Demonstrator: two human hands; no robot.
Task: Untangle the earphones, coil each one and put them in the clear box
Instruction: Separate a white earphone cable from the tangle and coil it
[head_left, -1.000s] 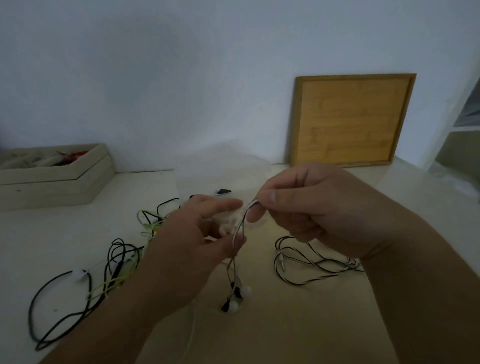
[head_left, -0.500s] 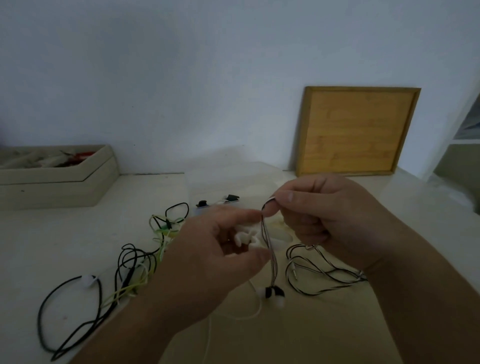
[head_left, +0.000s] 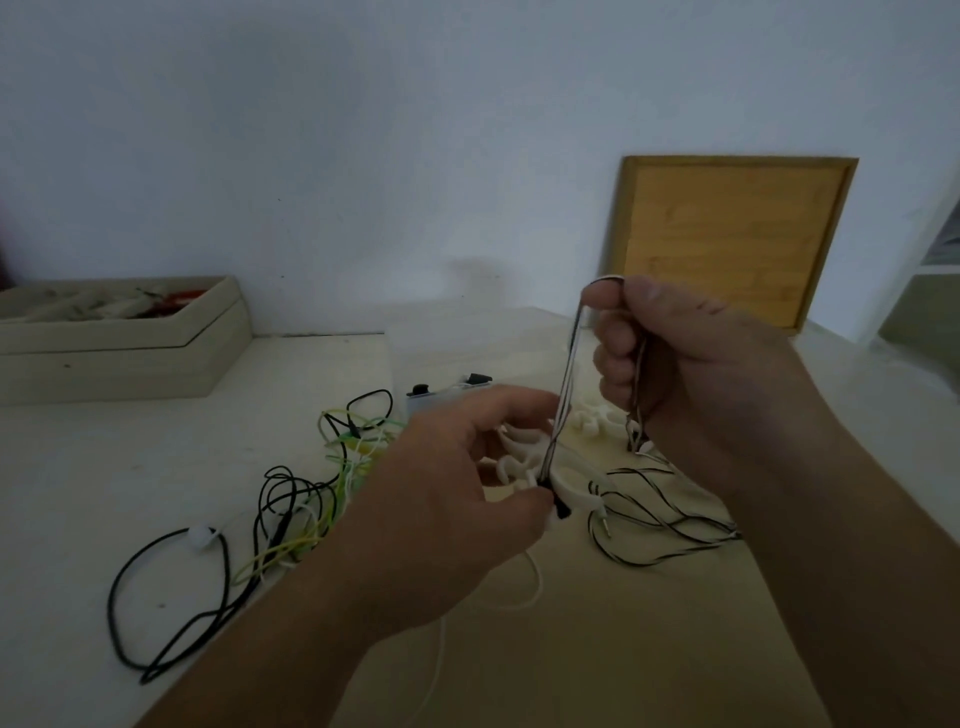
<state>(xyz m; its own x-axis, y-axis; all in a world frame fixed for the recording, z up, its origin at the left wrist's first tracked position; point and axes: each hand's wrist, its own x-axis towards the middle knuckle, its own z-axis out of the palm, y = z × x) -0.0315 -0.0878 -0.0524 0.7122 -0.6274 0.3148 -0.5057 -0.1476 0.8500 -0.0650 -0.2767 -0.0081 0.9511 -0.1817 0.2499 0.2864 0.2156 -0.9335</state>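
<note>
earphone cable (head_left: 563, 395) now stretches taller: right hand (head_left: 691, 374) grips its loop, left hand (head_left: 457, 499) pinches its lower end; coiling seems underway.

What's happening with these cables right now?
A person is untangling earphones. The right grip holds a loop of the striped cable up, and the left grip pinches it lower down. The rest of it trails on the table. A tangle of black and green cables lies to the left, not yet coiled.
</note>
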